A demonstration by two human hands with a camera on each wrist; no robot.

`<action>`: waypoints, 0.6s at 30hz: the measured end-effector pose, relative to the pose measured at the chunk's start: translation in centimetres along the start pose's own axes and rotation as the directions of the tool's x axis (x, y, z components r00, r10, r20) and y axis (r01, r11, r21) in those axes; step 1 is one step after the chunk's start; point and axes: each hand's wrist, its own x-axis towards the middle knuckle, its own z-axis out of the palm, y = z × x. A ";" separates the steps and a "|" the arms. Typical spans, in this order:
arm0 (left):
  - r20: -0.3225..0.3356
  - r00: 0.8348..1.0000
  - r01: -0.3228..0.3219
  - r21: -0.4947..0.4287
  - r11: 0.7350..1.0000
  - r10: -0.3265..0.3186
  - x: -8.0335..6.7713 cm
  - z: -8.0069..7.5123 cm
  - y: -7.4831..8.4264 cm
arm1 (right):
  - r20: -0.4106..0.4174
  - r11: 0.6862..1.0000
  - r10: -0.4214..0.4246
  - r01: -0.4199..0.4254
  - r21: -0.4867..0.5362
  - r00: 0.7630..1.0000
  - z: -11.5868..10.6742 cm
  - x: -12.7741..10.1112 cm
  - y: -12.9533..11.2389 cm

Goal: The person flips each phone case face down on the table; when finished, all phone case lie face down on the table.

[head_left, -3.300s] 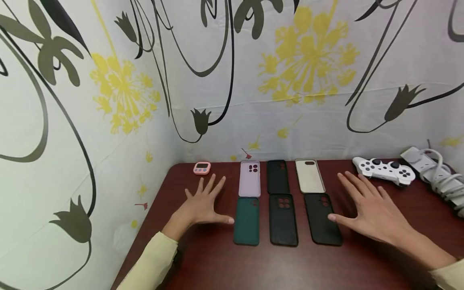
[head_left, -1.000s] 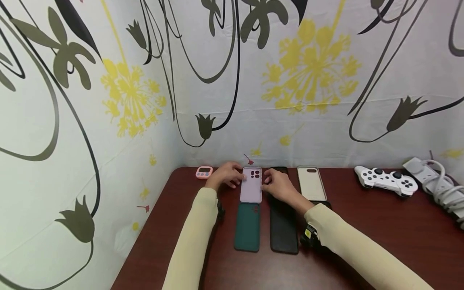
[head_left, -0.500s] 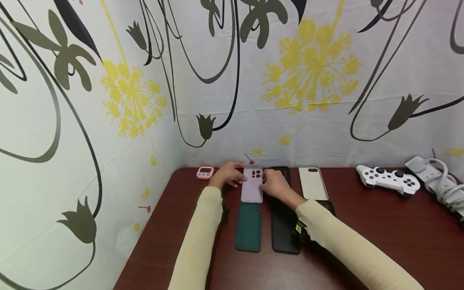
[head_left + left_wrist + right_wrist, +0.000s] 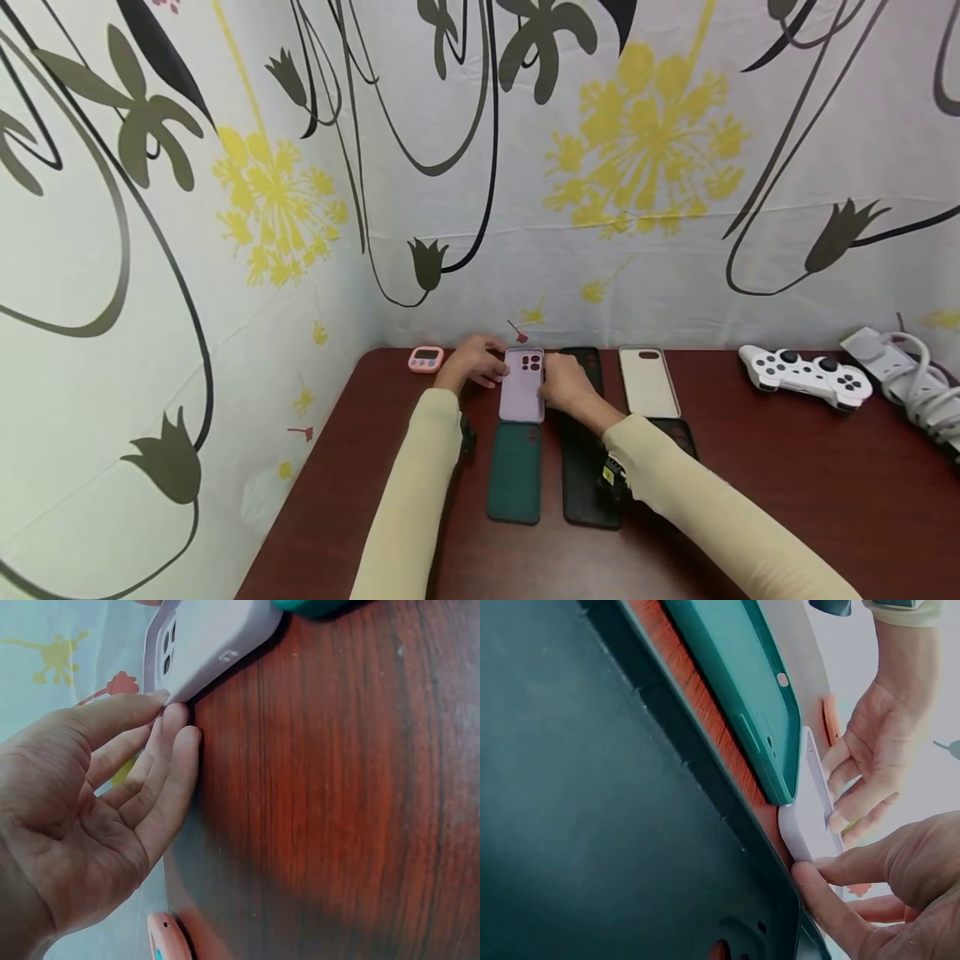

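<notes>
Currently both hands bracket the lilac phone case (image 4: 522, 385), which lies flat at the table's (image 4: 787, 492) far edge, directly behind the green case (image 4: 514, 472). Left hand (image 4: 471, 362): fingertips (image 4: 174, 720) pressed against the case's left edge. Right hand (image 4: 564, 384): fingertips (image 4: 810, 876) against its right edge. Neither hand encloses it.

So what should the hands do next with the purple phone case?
Probably lift it straight up: left hand and right hand already touch opposite edges of the lilac phone case, which lies flat on the table, close to the green case.
</notes>
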 end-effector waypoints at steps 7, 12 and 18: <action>-0.035 0.999 -0.003 -0.021 1.000 0.002 -0.1 0.5 0.0 | -0.001 0.998 0.057 -0.057 0.041 0.998 0.2 -0.2 0.0; -0.044 0.999 -0.013 -0.034 0.999 0.011 -0.4 0.4 0.1 | 0.008 0.992 0.065 -0.066 0.108 0.998 0.4 -0.3 0.0; -0.052 0.998 -0.025 -0.047 0.999 0.022 -0.5 0.1 0.0 | -0.009 0.993 0.032 -0.031 0.117 0.999 1.1 -0.1 0.0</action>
